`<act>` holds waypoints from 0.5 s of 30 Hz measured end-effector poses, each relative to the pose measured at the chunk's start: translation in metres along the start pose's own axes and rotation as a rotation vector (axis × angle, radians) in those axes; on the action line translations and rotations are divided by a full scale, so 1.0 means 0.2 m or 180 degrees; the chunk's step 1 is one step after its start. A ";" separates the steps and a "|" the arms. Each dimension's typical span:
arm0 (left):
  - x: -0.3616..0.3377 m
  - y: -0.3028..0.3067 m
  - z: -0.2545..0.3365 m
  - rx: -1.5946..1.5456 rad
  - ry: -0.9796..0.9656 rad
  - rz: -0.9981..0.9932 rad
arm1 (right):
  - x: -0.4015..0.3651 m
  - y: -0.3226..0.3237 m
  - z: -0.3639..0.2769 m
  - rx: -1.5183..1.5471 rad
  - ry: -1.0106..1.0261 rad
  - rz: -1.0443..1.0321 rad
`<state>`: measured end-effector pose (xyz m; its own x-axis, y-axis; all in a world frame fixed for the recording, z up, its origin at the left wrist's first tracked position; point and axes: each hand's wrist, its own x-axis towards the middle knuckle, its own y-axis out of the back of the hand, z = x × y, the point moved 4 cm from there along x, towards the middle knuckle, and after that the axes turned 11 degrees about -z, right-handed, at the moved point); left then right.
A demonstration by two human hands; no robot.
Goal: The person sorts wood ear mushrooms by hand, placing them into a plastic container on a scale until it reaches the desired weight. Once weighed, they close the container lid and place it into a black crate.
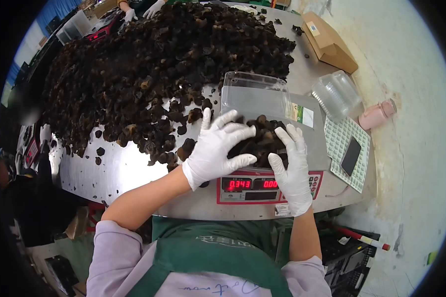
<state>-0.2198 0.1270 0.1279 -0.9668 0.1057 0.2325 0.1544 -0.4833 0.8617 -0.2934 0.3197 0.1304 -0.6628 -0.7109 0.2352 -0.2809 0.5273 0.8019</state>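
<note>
Mushroom box (pixel 282 123) sitting on the scale (pixel 267 187), and we are bracketing it with both gloved hands.
We are pressing our left hand (pixel 218 148) flat, fingers splayed, over its heaped fill, gripping nothing; our right hand (pixel 293 166) is resting open-fingered against its right side. The box is lying straight ahead between them, long axis crosswise, lid (pixel 255 94) standing open behind, the loose pile (pixel 148 69) spreading leftward.

The left hand (pixel 218 148) and right hand (pixel 292 166) wear thin white gloves, smooth and faintly glossy (latex, by the look). On the scale (pixel 267 185), the container (pixel 255 94) is clear, shiny plastic. Behind the scale, the fungus pieces (pixel 158 64) look dark, matt and wrinkled. Under the scale, the table (pixel 119 171) is bare metal with a soft sheen. Right of the scale and farther back, the carton (pixel 329 44) is matt brown cardboard.
</note>
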 end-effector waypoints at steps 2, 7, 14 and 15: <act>-0.02 0.04 -0.03 -0.0285 0.0029 0.0331 | -0.01 0.04 0.00 0.0305 -0.0065 0.0120; -0.28 0.24 -0.07 -0.1543 0.0359 0.0910 | -0.10 0.18 0.03 0.0136 -0.0175 0.0472; -0.59 -0.13 -0.19 -0.0308 0.1145 -0.0590 | -0.21 0.23 0.15 0.0415 -0.0212 0.0902; -0.59 -0.20 -0.16 -0.0126 0.0894 -0.0440 | -0.20 0.21 0.14 0.0313 -0.0170 0.0855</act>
<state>-0.1192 0.1051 0.0518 -0.9973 -0.0688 -0.0239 0.0150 -0.5151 0.8570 -0.2973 0.3838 0.1399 -0.7574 -0.5156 0.4006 -0.1547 0.7378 0.6570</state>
